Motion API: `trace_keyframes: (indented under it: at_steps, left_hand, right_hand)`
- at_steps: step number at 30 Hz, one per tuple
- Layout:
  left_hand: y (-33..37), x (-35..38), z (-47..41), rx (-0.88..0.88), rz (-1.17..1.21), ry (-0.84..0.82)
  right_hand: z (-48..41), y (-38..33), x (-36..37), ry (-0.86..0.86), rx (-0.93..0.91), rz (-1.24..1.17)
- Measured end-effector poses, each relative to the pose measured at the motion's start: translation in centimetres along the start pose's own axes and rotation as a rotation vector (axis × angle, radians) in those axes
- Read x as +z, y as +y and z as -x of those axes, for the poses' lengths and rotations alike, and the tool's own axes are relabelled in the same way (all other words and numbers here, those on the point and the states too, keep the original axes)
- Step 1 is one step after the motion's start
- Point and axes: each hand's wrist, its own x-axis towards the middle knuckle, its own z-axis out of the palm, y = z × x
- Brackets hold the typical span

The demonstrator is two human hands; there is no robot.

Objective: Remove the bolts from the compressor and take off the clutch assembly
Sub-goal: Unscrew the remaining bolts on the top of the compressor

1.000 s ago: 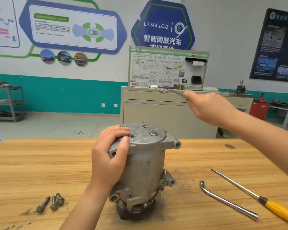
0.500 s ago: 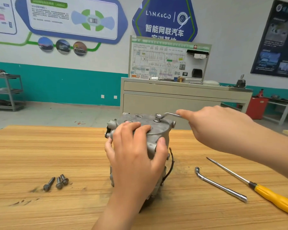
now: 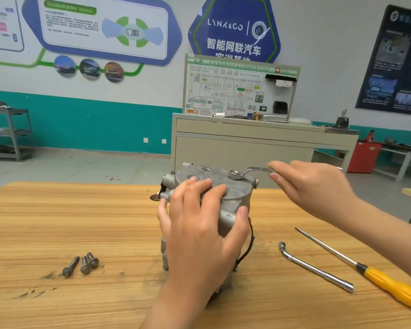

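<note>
Mid bolt removal imo: L hand [image 3: 199, 224] wrapped round the compressor [image 3: 237, 195] top, R hand [image 3: 313, 188] pinching the wrench [image 3: 254, 170] seated on a bolt [image 3: 234, 174], next needs a firm turn w/ body held steady.

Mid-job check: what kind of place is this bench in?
Most likely an automotive training workshop: a blue hexagonal Lynk & Co wall sign, a white wiring-diagram teaching board on a grey cabinet, and a wooden workbench carrying a grey metal compressor and a yellow-handled screwdriver.
</note>
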Motion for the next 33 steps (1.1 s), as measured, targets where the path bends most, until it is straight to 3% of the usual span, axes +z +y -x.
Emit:
trace_keyframes:
  at_steps: [6,9,13,15,18,20,25,33]
  left_hand:
    - [-1.3,-0.5,-0.6,-0.051,0.015,-0.030]
    - [-1.3,-0.7,-0.6,-0.049,0.030,-0.044]
    - [-1.4,-0.5,-0.6,-0.037,0.067,-0.027]
    - [-1.4,-0.4,-0.6,-0.034,0.075,-0.015]
    - [-1.3,-0.2,-0.5,-0.052,0.085,-0.002]
    - [-1.2,-0.2,-0.5,-0.052,0.092,0.003]
    - [-1.2,-0.5,-0.6,-0.063,0.087,-0.025]
    - [-1.2,-0.6,-0.6,-0.062,0.082,-0.034]
  right_hand:
    - [-11.6,-1.1,5.2,-0.130,-0.352,-0.029]
    - [-12.9,-2.2,5.1,-0.062,-0.438,-0.050]
    - [-10.5,0.2,2.0,0.225,0.146,-0.393]
    - [-8.4,0.8,-0.5,0.230,0.237,-0.527]
    - [-4.2,-0.5,-3.4,-0.148,0.053,-0.166]
    - [-2.4,-2.2,-4.7,-0.285,0.010,-0.074]
    - [-2.8,-3.9,-5.2,-0.322,-0.090,0.117]
    - [-3.5,-3.9,-6.4,-0.411,-0.050,0.218]
